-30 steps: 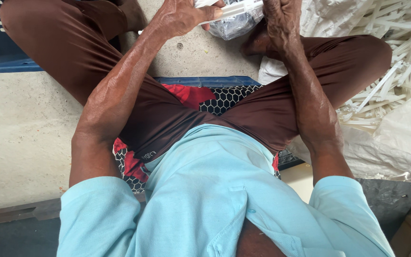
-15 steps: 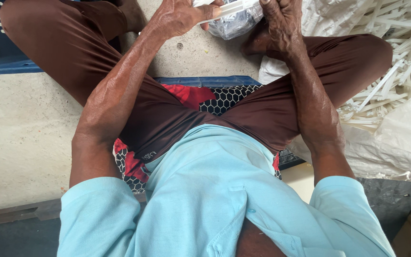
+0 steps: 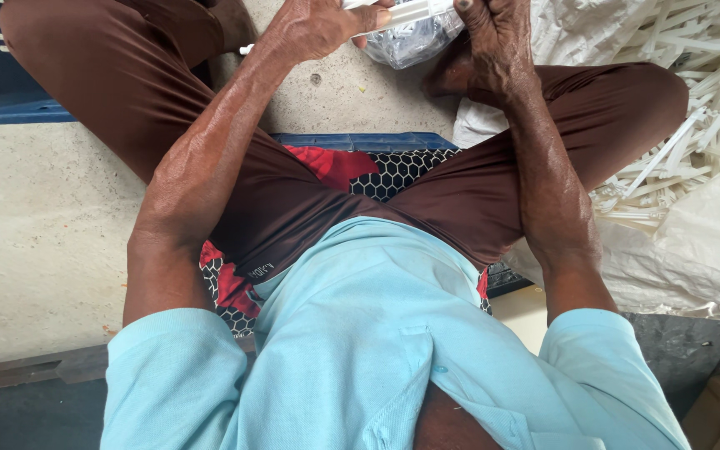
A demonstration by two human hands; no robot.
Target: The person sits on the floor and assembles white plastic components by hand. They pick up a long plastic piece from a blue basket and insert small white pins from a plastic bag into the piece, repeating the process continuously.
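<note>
I sit low with my knees spread, looking down at my light blue shirt and brown trousers. At the top edge my left hand (image 3: 314, 29) pinches a bundle of white plastic strips (image 3: 406, 12) between thumb and fingers. My right hand (image 3: 493, 42) grips the clear plastic bag (image 3: 410, 42) that wraps the same bundle. Both hands meet over the concrete floor (image 3: 35, 242) between my knees. The top of the bundle is cut off by the frame.
A big heap of loose white plastic strips (image 3: 693, 108) lies on a white sack (image 3: 693, 258) at my right. A blue plastic crate (image 3: 2, 92) stands at the far left. I sit on a red and black patterned cushion (image 3: 377, 171).
Both hands stay at the bundle with only small shifts; my left thumb has closed a little more over the white strips.
</note>
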